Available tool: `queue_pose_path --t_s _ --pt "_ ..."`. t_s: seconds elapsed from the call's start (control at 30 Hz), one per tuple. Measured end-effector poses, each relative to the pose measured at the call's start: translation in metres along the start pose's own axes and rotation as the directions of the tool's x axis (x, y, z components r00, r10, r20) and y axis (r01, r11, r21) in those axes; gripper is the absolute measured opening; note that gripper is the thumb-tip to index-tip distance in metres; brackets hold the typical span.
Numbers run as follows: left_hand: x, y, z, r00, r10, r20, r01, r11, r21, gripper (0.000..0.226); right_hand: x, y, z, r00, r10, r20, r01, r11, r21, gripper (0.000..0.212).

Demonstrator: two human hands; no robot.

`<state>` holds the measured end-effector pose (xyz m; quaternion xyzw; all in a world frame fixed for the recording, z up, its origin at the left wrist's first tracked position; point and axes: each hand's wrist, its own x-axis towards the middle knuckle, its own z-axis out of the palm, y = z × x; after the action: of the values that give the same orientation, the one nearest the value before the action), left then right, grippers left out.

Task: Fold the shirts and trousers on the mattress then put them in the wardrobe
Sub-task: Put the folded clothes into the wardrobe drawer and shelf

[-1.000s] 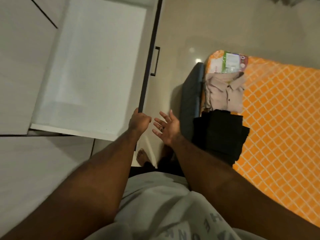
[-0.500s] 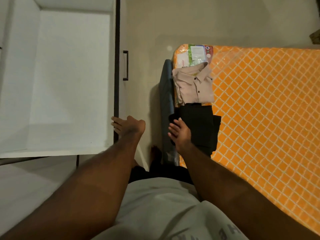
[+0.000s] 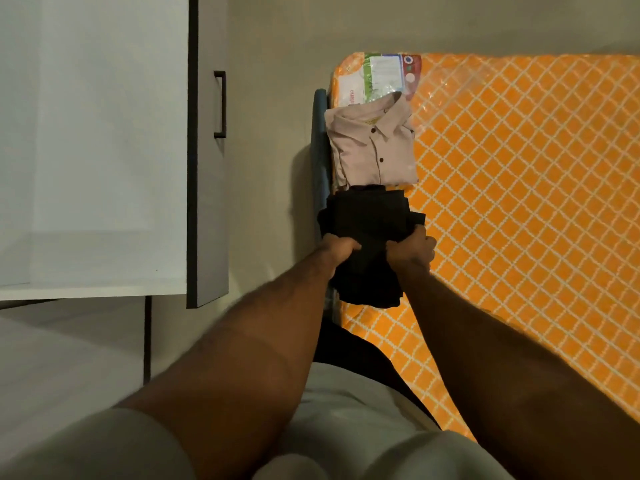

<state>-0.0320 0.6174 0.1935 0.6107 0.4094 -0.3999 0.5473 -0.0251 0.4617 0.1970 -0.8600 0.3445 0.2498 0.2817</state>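
- Both hands are curled tight on the folded black trousers [image 3: 370,216]; the left hand [image 3: 337,247] grips the left edge and the right hand [image 3: 412,251] the right edge; the bundle lies on the orange mattress [image 3: 519,168]
- A folded pale shirt [image 3: 374,150] lies just beyond the hands, against the trousers' far edge
- The lift should probably be level, fingers underneath so the folds hold; then swing left of the hands to the open wardrobe [image 3: 93,133]

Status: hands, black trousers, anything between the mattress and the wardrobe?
Left hand and right hand both grip the folded black trousers at the mattress edge. Folded shirt lies just beyond, untouched. Wardrobe open, nothing seen in the path.
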Motion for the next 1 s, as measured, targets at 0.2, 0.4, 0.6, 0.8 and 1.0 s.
queue_pose_path --t_s 0.2,0.4,0.6,0.8,1.0 --pt "0.053 -0.018 0.020 0.998 -0.066 0.003 0.065 0.975 -0.213 0.078 0.031 0.029 0.002 0.987 -0.067 0.145 0.048 0.990 0.133 0.069" --pt "0.030 -0.002 0.017 0.994 -0.102 0.041 0.109 0.967 -0.231 0.071 0.041 0.036 0.000 0.975 -0.074 0.209 0.029 0.977 0.213 0.078" --pt "0.009 0.018 0.032 0.994 0.001 0.113 0.015 0.989 -0.145 0.065 0.044 0.038 -0.004 0.973 -0.048 0.227 -0.029 0.945 0.325 0.070" --pt "0.009 0.023 0.057 0.989 0.048 0.137 -0.038 0.996 -0.079 0.063 0.042 0.047 -0.014 0.975 -0.083 0.205 0.014 0.949 0.314 0.062" --pt "-0.029 0.043 0.058 0.932 0.098 0.350 -0.049 0.988 -0.146 0.040 0.015 0.059 -0.029 0.994 0.013 -0.112 0.035 0.906 0.421 0.064"
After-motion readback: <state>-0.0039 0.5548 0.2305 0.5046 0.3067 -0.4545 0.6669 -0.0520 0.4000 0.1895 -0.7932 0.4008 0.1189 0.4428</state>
